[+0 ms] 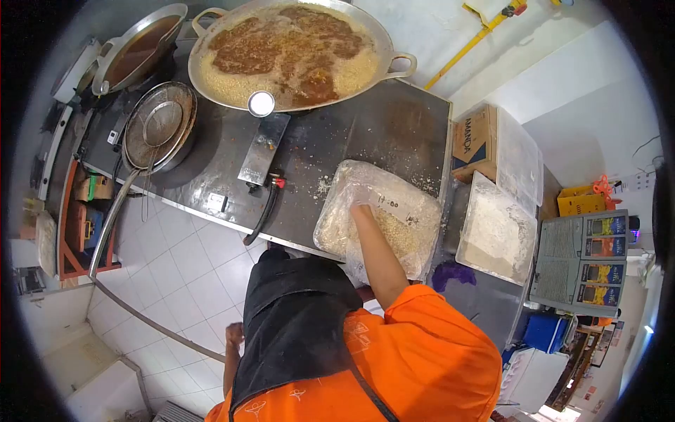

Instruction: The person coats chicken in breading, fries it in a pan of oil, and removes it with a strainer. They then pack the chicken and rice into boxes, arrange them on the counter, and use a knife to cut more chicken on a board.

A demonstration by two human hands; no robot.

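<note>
A rectangular tub of pale, crumbly grains (408, 232) stands at the counter's front edge, with clear plastic marked in handwriting over it. My right hand (361, 197) reaches into the tub's upper left part. Its fingers are blurred behind the plastic, so their grip does not show. My left hand (234, 333) hangs low by my side above the floor, its fingers curled into a loose fist with nothing visible in them. Near it, a long, thin grey-brown bar or hose (162, 323) passes behind my wrist.
A wide pan of bubbling oil (288, 56) sits at the back, beside a second pan (140, 49). Strainers (160, 123) rest at left. A metal box (264, 151) and black hose (266, 214) lie mid-counter. At right are a tray of white powder (498, 228) and a cardboard box (474, 144).
</note>
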